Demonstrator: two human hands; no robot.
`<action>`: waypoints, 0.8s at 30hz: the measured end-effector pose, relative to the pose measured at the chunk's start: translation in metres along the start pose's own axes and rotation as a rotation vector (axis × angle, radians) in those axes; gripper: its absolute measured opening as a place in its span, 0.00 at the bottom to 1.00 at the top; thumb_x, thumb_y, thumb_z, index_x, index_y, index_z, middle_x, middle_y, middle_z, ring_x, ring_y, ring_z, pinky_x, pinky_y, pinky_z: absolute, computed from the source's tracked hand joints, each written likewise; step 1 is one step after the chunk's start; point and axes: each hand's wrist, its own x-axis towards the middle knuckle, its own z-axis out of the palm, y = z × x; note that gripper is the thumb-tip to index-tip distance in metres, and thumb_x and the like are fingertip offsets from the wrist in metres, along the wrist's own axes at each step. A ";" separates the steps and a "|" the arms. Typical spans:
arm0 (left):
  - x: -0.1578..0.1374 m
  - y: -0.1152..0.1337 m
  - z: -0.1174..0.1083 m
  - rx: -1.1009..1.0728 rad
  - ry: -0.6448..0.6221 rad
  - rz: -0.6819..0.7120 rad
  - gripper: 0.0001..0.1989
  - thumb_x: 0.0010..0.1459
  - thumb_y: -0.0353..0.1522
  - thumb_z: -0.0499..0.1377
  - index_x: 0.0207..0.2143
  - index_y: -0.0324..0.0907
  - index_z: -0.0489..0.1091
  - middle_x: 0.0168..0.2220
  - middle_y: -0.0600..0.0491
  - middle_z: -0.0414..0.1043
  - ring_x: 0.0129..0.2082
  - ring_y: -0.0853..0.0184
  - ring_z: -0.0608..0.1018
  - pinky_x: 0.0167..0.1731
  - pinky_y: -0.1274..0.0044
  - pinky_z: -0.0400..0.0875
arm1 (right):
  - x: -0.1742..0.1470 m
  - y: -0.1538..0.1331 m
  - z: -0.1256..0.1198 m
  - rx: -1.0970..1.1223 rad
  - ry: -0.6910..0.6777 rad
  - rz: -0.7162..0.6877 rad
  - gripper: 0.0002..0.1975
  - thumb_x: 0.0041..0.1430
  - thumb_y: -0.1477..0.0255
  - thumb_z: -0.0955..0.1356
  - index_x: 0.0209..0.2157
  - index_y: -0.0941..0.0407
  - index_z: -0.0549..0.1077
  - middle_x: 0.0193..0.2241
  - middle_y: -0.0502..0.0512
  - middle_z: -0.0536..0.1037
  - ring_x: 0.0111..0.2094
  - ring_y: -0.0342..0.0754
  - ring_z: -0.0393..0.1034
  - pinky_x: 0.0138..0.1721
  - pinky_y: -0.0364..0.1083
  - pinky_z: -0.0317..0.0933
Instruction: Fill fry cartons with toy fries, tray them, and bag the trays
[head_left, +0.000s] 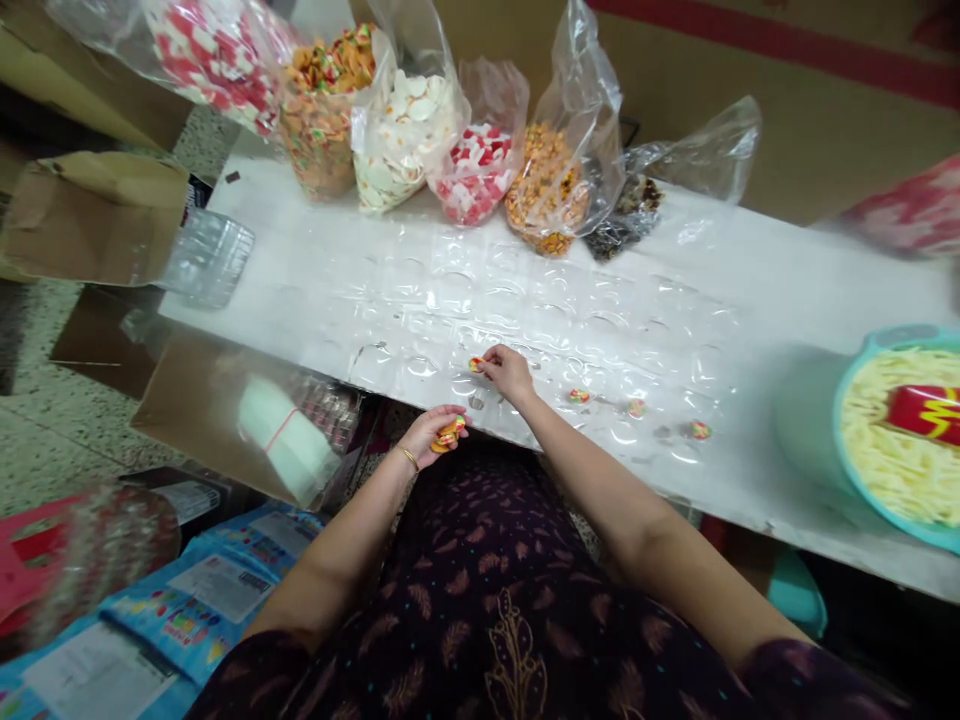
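Note:
My left hand (424,436), with a gold bangle at the wrist, is closed around several orange gummy candies (448,436) with red, yellow and green tops. It is at the table's near edge. My right hand (510,372) pinches one gummy candy (475,365) of the same kind between thumb and fingers, just above the near row of transparent plastic trays (420,366). Further right in that row lie three similar candies: one (579,396) nearest my right forearm, another (636,408) beyond it, and a third (700,430) near the row's end.
Along the table's far side stand open bags, among them white candies (401,150), red-and-white candies (476,175) and orange pieces (551,185). A turquoise tub (814,420) of pale yellow strips is at right. Cardboard boxes (94,215) and stacked plastic containers (214,260) are at left.

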 end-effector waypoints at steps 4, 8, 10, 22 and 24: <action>-0.011 0.008 -0.012 -0.204 0.001 0.011 0.13 0.46 0.24 0.56 0.37 0.38 0.66 0.35 0.47 0.70 0.29 0.70 0.74 0.22 0.82 0.68 | 0.008 -0.008 0.010 -0.387 0.055 -0.126 0.10 0.52 0.75 0.62 0.33 0.56 0.74 0.34 0.54 0.72 0.34 0.46 0.66 0.37 0.44 0.57; -0.009 0.017 -0.010 -0.277 -0.012 0.057 0.16 0.45 0.22 0.55 0.39 0.39 0.66 0.40 0.46 0.69 0.34 0.68 0.74 0.29 0.78 0.71 | -0.006 -0.008 0.002 -0.608 -0.071 -0.279 0.16 0.56 0.77 0.58 0.42 0.53 0.71 0.43 0.56 0.69 0.40 0.49 0.63 0.39 0.45 0.56; -0.005 0.022 -0.005 -0.255 -0.021 0.079 0.18 0.44 0.21 0.55 0.40 0.39 0.65 0.41 0.46 0.69 0.34 0.69 0.74 0.29 0.78 0.70 | -0.013 -0.008 -0.003 -0.633 -0.172 -0.328 0.16 0.56 0.78 0.59 0.43 0.52 0.71 0.45 0.57 0.70 0.42 0.50 0.62 0.41 0.47 0.56; 0.038 0.016 0.063 0.036 -0.133 0.048 0.23 0.41 0.26 0.64 0.42 0.39 0.63 0.33 0.50 0.70 0.27 0.72 0.75 0.16 0.87 0.62 | -0.042 0.003 -0.057 0.339 -0.151 -0.004 0.10 0.42 0.64 0.69 0.24 0.57 0.75 0.20 0.49 0.74 0.23 0.42 0.67 0.28 0.42 0.61; 0.050 0.012 0.079 0.074 -0.109 0.025 0.16 0.42 0.27 0.64 0.36 0.36 0.65 0.32 0.49 0.71 0.25 0.74 0.73 0.15 0.88 0.60 | -0.045 0.024 -0.087 0.391 0.002 0.058 0.11 0.41 0.63 0.68 0.25 0.57 0.75 0.19 0.48 0.74 0.21 0.40 0.65 0.24 0.41 0.60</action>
